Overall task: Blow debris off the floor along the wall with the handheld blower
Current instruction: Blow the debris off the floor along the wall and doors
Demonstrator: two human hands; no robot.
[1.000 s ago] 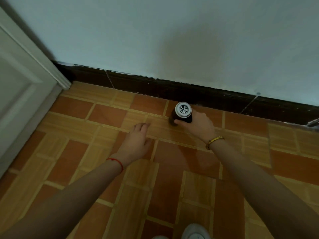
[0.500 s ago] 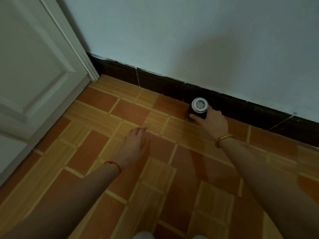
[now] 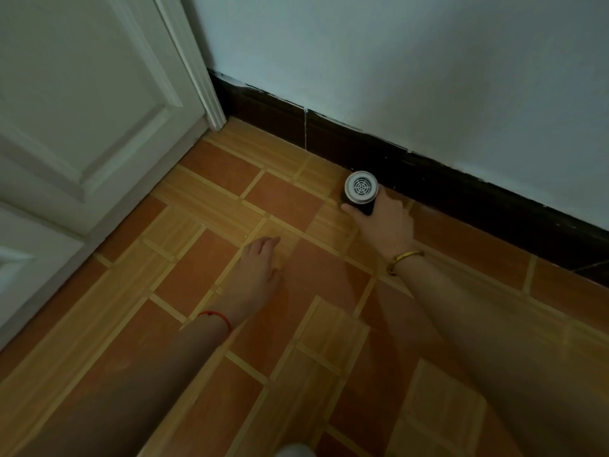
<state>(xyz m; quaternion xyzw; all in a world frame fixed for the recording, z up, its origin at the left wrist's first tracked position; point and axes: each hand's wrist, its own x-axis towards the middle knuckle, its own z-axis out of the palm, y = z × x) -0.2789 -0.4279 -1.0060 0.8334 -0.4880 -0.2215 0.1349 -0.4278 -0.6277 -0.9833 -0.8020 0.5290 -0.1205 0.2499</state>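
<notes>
One blower — gripped by the right hand near the far baseboard; left hand hangs relaxed, empty.

This looks like a room in a home: orange and wood-look floor tiles under the left hand, a dark skirting board and pale painted wall just beyond the right hand, and a white panelled door off to the left hand's left.

Ahead: dark baseboard and wall block.
Left: door, frame close the corner.
Floor: open tile toward door.
</notes>
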